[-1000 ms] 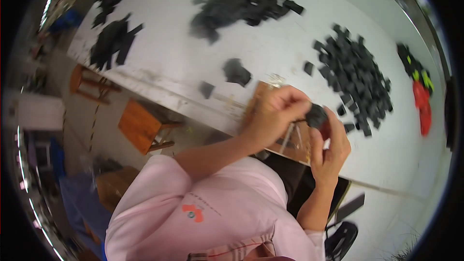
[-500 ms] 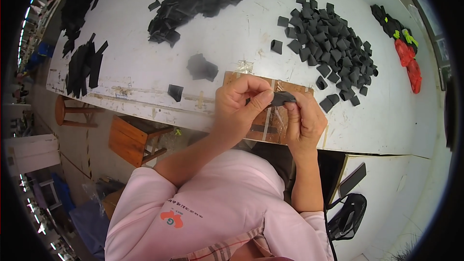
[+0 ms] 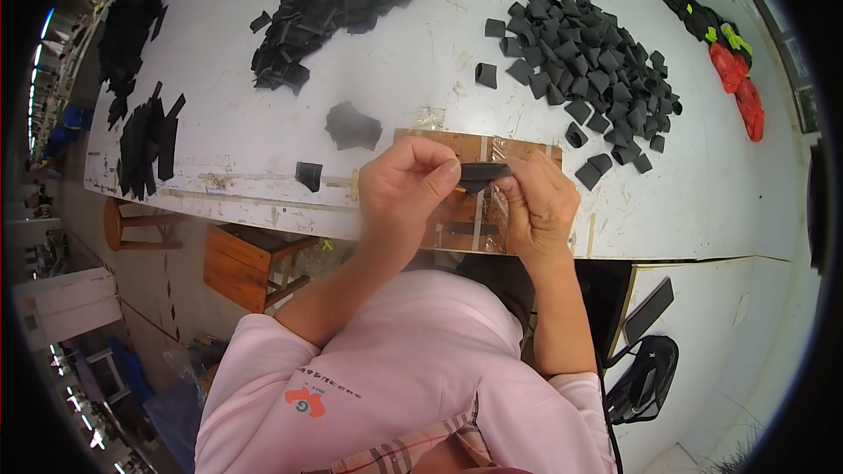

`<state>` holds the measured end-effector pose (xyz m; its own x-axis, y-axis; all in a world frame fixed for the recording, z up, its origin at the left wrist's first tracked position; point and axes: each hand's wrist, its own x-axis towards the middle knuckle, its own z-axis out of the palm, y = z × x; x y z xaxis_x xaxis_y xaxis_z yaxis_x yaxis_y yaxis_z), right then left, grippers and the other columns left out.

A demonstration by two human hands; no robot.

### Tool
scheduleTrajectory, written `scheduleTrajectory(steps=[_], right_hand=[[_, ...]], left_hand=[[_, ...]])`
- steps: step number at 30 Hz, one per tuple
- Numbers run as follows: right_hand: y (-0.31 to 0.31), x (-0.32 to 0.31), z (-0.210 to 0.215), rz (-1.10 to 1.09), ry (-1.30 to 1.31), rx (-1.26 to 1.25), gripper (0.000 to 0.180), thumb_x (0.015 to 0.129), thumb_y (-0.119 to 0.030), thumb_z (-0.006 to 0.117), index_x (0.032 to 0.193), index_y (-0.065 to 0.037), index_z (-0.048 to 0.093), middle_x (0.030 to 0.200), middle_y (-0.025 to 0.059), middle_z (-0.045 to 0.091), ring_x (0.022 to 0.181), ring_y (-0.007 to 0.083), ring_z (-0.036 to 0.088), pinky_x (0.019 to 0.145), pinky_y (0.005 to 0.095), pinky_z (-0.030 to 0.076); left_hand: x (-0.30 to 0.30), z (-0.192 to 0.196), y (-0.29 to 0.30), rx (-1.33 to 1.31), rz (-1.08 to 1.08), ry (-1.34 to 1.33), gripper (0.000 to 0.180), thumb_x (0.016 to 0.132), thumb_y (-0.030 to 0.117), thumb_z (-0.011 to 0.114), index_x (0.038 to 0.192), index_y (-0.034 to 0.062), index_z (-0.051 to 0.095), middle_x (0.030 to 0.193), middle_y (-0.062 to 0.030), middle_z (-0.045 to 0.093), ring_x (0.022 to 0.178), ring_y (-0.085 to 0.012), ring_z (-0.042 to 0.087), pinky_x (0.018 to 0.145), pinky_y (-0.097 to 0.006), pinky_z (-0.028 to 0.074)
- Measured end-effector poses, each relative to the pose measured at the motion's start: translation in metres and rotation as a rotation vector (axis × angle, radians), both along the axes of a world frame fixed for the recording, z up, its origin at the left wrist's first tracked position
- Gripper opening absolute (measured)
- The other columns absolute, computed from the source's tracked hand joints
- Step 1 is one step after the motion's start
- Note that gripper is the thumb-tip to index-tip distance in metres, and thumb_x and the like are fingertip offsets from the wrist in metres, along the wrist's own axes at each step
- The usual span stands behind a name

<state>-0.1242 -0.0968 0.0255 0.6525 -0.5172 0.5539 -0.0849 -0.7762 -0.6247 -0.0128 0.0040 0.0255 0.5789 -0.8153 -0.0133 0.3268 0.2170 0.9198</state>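
Observation:
A small black fabric-like piece (image 3: pixel 483 172), its upper edge folded over, is stretched level between my two hands. My left hand (image 3: pixel 399 193) pinches its left end between thumb and forefinger. At the opposite end, the closed fingers of my right hand (image 3: pixel 542 202) grip it. Directly beneath lies a brown board (image 3: pixel 439 235) with strips of clear tape across it. One loose black piece (image 3: pixel 308 175) rests on the table left of my left hand, and a small stack of dark pieces (image 3: pixel 353 125) sits beyond it.
Folded black pieces (image 3: pixel 588 61) are heaped at the right of the white table (image 3: pixel 694 211). Flat black pieces (image 3: pixel 334 9) are piled at the far middle, with black strips (image 3: pixel 145 149) at left. A wooden stool (image 3: pixel 237 265) stands below the table's edge; a phone (image 3: pixel 648 310) lies lower right.
Both hands have moved slightly left with the black piece. It now looks straighter and shows more of its length between the fingers. The whole view has shifted a little.

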Motion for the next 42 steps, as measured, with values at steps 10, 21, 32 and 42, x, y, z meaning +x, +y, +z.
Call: scheduleTrajectory(steps=[10,21,32,42], right_hand=[[0.004,-0.005,0.004,0.047,-0.051,0.262,0.008,0.072,-0.007,0.060,0.078,-0.002,0.058,0.059,0.0072,0.052,0.053,0.0212,0.050,0.048,0.0280,0.039],[-0.035,-0.011,0.024,-0.028,-0.294,0.807,0.025,0.084,-0.022,0.050,0.084,0.002,0.059,0.063,0.0029,0.055,0.051,0.0082,0.043,0.047,0.0221,0.034],[0.043,-0.036,-0.064,-0.142,0.163,0.759,0.021,0.081,-0.018,0.056,0.084,0.003,0.059,0.057,0.0054,0.055,0.052,0.0105,0.050,0.048,0.0243,0.040],[0.051,-0.024,-0.052,-0.231,-0.258,0.905,0.008,0.071,0.002,0.062,0.077,0.002,0.056,0.067,0.0039,0.051,0.053,0.0068,0.047,0.046,0.0203,0.038]], left_hand=[[0.004,0.006,-0.019,-0.108,0.069,-0.839,0.006,0.071,0.005,0.063,0.077,0.0026,0.060,0.072,-0.0059,0.056,0.059,-0.0125,0.051,0.052,-0.022,0.041],[0.015,-0.054,0.002,0.296,0.173,-0.681,0.024,0.072,0.012,0.061,0.092,0.0008,0.053,0.082,-0.0130,0.052,0.066,-0.0229,0.051,0.062,-0.026,0.043],[0.021,-0.114,0.015,0.713,-0.109,-0.562,0.008,0.075,0.004,0.059,0.079,0.0015,0.053,0.084,-0.0081,0.055,0.073,-0.0154,0.055,0.062,-0.029,0.044],[-0.029,-0.067,0.012,0.223,-0.339,0.674,0.014,0.084,0.009,0.050,0.097,0.0029,0.051,0.089,-0.0061,0.057,0.080,-0.0130,0.056,0.070,-0.025,0.047]])
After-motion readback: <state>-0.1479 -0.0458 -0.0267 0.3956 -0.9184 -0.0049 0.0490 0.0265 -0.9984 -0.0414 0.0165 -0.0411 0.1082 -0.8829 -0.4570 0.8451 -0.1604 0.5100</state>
